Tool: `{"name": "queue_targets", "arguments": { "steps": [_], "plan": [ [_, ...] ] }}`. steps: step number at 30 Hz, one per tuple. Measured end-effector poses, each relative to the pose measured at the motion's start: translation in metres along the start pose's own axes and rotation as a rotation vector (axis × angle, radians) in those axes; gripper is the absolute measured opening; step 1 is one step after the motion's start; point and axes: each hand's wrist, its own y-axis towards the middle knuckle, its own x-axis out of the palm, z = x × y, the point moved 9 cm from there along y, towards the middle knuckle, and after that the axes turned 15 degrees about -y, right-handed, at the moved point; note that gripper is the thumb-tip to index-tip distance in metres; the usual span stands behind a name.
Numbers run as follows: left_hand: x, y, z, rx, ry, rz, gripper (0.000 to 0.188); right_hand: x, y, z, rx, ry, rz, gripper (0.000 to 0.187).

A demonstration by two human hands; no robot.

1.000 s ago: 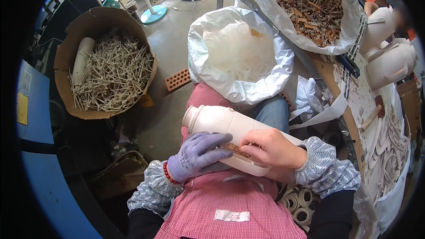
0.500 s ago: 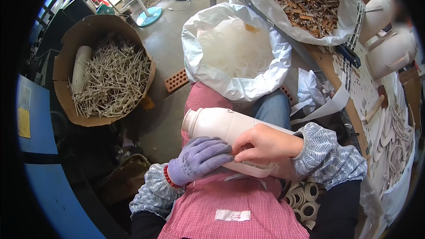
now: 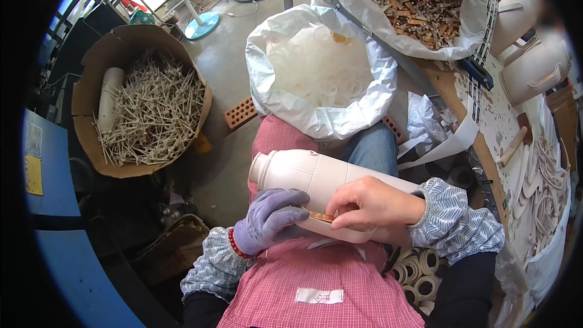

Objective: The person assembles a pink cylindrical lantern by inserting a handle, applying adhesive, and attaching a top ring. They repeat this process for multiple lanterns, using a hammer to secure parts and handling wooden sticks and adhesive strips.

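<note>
Here's the pale bottle (image 3: 303,173), lying across the lap on a pink checked apron (image 3: 303,267), its neck to the left, and everything hangs on one little brown strip (image 3: 320,216). The bare right hand (image 3: 370,206) has its thumb and forefinger drawn together in a pinch at the strip's right end, the other fingers tucked in. The gloved left hand (image 3: 270,218) is half curled against the bottle's near side, just by the strip's other end; whether those fingers grip the handle (image 3: 343,232) or merely brace it, I can't tell. The strip lies along that handle, and whether it sits flush is hidden too. Now, the danger, as I read it: the pinch looks narrow and takes only one end, so a sideways push could skew the strip or pop the far end up. Press too hard there and a piece that thin might bend or crack. Watch the bottle as well, round and smooth on soft cloth; if the glove slackens, it could roll and drag the handle out of line. And a slip here is awkward: the strip could drop between the legs, or toward the open sack of clear rings (image 3: 319,67) beyond the knees, and be fiddly to find.
</note>
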Motion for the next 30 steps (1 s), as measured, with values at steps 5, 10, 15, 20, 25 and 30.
{"name": "queue_targets", "arguments": {
  "steps": [5, 10, 15, 20, 25, 30],
  "plan": [
    [-0.001, 0.001, 0.001, -0.022, 0.013, -0.005, 0.055, 0.005, -0.003, 0.003, -0.006, 0.036, 0.001, 0.025],
    [0.014, 0.02, 0.007, 0.024, 0.211, -0.291, 0.042, 0.0, -0.009, 0.001, -0.07, -0.024, 0.112, 0.025],
    [0.008, 0.047, 0.003, -0.008, 0.187, -0.21, 0.048, -0.011, -0.034, -0.037, -0.171, -0.747, 0.521, 0.029],
    [0.027, 0.101, -0.01, -0.045, 0.086, -0.19, 0.049, -0.049, -0.073, -0.004, -0.032, -0.661, 0.653, 0.031],
    [0.012, 0.137, -0.055, -0.314, -0.376, -0.186, 0.055, -0.104, -0.172, 0.069, 0.294, 0.163, 0.699, 0.033],
    [0.054, 0.167, -0.113, -0.483, -0.603, 0.102, 0.029, -0.148, -0.211, 0.125, 0.348, 0.178, 0.882, 0.032]
  ]
}}
